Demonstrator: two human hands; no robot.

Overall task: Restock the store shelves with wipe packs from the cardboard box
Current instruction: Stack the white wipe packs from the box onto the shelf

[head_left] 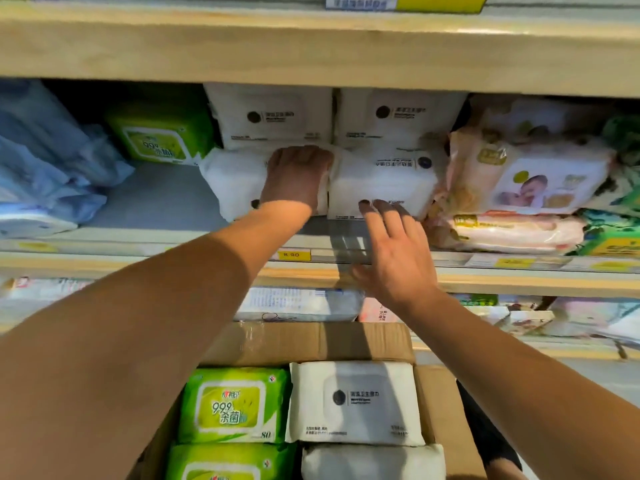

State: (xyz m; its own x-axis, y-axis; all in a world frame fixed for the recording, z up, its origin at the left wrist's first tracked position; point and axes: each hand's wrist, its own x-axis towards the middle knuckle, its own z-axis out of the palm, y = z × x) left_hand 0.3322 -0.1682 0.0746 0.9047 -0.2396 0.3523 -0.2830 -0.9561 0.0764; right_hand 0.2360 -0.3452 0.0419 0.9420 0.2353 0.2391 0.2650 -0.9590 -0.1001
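On the middle shelf point(156, 202) lie white wipe packs in two rows. My left hand point(294, 178) rests on top of the front left white pack point(232, 181), fingers curled over its far edge. My right hand point(394, 251) hovers spread and flat just in front of the front right white pack point(381, 185), fingertips at its lower edge. Two more white packs point(273, 116) stand behind them. Below, the cardboard box point(311, 341) holds green packs point(235, 407) on the left and white packs point(353, 403) on the right.
A green pack point(159, 133) sits at the back left of the shelf beside blue packages point(45, 161). Baby wipe packs point(526, 178) crowd the right side. Bare shelf floor lies left of the white packs. A yellow price tag point(294, 255) marks the shelf rail. Another shelf board hangs close above.
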